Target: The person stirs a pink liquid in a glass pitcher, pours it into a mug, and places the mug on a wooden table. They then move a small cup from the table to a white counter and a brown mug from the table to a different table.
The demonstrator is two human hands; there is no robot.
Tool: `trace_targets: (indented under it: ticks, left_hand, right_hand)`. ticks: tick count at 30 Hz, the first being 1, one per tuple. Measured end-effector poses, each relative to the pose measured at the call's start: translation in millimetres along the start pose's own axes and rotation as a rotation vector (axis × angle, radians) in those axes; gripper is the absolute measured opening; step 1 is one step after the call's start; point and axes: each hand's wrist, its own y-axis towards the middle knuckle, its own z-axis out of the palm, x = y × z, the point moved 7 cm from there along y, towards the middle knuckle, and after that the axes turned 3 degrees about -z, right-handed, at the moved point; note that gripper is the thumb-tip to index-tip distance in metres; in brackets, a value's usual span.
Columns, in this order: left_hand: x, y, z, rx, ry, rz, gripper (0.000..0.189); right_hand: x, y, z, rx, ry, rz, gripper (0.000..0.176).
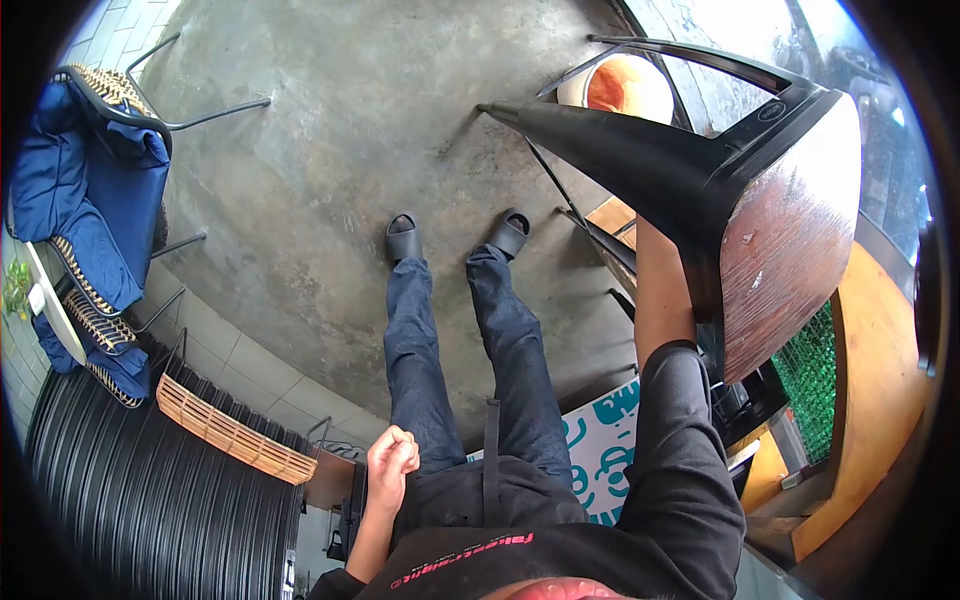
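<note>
My left hand (392, 456) is curled into a fist in front of my left thigh, and nothing shows in it. On my right, my bare forearm (662, 285) reaches behind a black stool leg (620, 145). My right hand is hidden there, so I cannot see whether it grips the stool. This tall stool has a worn brown wooden seat (790, 235), close to the camera at the right, and dark metal legs running down toward the floor. Past those legs stands a pale round container (643, 88) with an orange inside.
Grey concrete floor (300, 150) spreads around my sandalled feet. Blue padded seating (120, 190) with thin metal legs stands at the left, above a black ribbed panel (150, 470) and a slatted wooden strip (230, 430). A curved wooden piece (880, 350) stands at the right, beside green mesh (805, 385).
</note>
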Motion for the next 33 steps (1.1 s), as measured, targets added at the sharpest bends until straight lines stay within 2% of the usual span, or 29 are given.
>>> trace_targets:
  ticks: [7, 9, 20, 25, 27, 29, 33]
  left_hand:
    - [0.7, 0.8, -5.4, 0.007, 0.034, -0.025, 0.027]
    - [2.6, 0.6, -10.1, -0.009, 0.001, -0.034, 0.022]
    - [-2.4, -5.4, -16.3, 0.015, -0.03, -0.033, 0.021]
    - [-16.1, -21.5, -8.9, 0.036, -0.015, 0.005, 0.025]
    - [-25.9, -28.7, -7.8, 0.05, -0.005, 0.029, 0.025]
    - [-36.9, -37.8, -7.5, 0.097, -0.01, 0.066, 0.025]
    - [-77.2, -56.5, 2.9, 0.143, 0.012, 0.148, 0.022]
  right_hand:
    - [-5.1, 3.2, 0.7, -0.043, 0.124, 0.089, 0.053]
    - [-6.1, 4.8, 0.1, -0.056, 0.167, 0.111, 0.052]
    - [4.9, -23.8, -5.5, -0.123, 0.429, 0.273, 0.048]
    - [27.9, -130.1, -8.9, -0.087, 0.582, 0.399, 0.046]
    - [51.0, -192.7, -11.8, -0.05, 0.644, 0.445, 0.037]
    - [68.6, -251.4, -15.6, -0.06, 0.819, 0.502, 0.049]
    - [119.6, -355.1, -34.4, 0.067, 0.796, 0.519, 0.057]
